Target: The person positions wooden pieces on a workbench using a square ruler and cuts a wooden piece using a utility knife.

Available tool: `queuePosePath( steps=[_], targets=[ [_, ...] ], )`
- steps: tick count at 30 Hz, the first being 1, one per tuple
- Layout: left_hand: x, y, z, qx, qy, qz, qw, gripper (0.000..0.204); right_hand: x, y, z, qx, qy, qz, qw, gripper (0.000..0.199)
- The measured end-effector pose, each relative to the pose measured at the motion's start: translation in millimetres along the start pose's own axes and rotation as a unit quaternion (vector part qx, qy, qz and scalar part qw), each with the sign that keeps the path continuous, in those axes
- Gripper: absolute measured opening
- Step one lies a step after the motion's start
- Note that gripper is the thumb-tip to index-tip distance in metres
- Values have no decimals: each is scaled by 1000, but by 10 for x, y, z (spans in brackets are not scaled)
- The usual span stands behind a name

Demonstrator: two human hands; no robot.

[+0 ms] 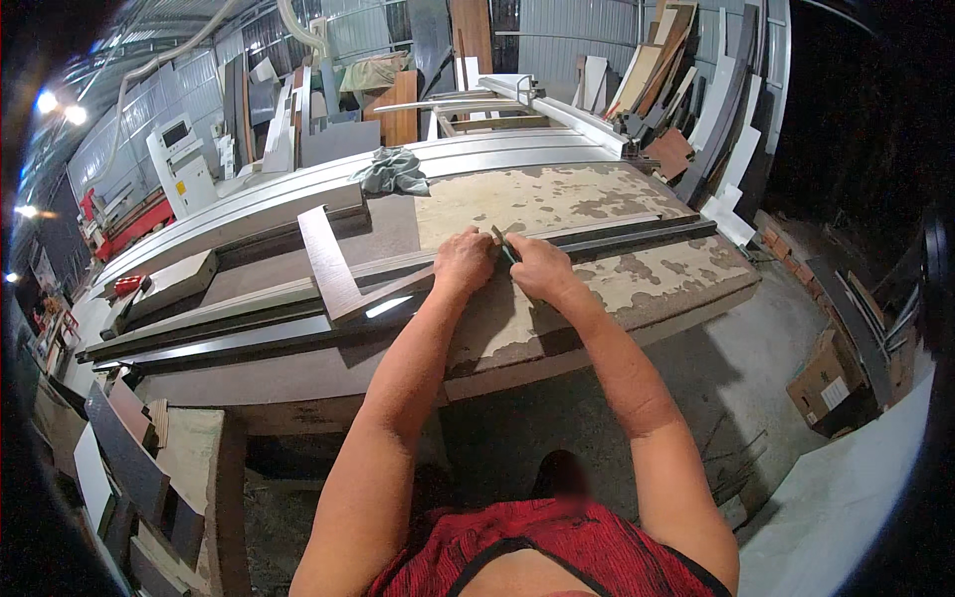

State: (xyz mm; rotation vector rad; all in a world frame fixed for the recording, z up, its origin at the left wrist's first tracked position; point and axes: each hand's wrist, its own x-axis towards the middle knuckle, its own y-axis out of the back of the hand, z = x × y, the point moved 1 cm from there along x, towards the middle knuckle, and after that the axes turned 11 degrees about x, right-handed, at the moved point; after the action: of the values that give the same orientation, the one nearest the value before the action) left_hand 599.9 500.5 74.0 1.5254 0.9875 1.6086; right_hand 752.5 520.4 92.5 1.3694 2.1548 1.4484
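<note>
Over the middle of a worn worktable [607, 194], my two hands are close together. My left hand [466, 261] is closed, its fingers curled round the end of a thin, pale wood-coloured strip [393, 292]. This strip runs left and bends sharply to a broad, lighter length [328, 257]. My right hand [540, 269] is closed on a small, thin dark-green object [500, 242]; its kind is hard to make out, and the fingers partly hide it. Beneath and beyond the hands, long dark profiles [637, 235] cross the table.
A crumpled grey-green cloth [395, 171] lies near the table's metal rail [288, 184]. At left sits a red tool [129, 286]. Boards [657, 60] lean at the back right. A cardboard box [821, 383] stands right on the floor; offcuts [129, 438] pile up front left.
</note>
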Motion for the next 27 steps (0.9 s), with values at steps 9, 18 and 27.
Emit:
queuePosePath(
  steps=[9,18,27],
  targets=[
    [-35,7,-63,4,19,2,1000,22,-370,6,24,17,27,35,999,53],
    [-16,-39,-29,7,-2,20,1000,20,-95,-4,19,32,22,22,999,54],
    [-31,-11,-35,15,-4,12,1000,21,-345,46,66,38,17,28,999,54]
  ],
)
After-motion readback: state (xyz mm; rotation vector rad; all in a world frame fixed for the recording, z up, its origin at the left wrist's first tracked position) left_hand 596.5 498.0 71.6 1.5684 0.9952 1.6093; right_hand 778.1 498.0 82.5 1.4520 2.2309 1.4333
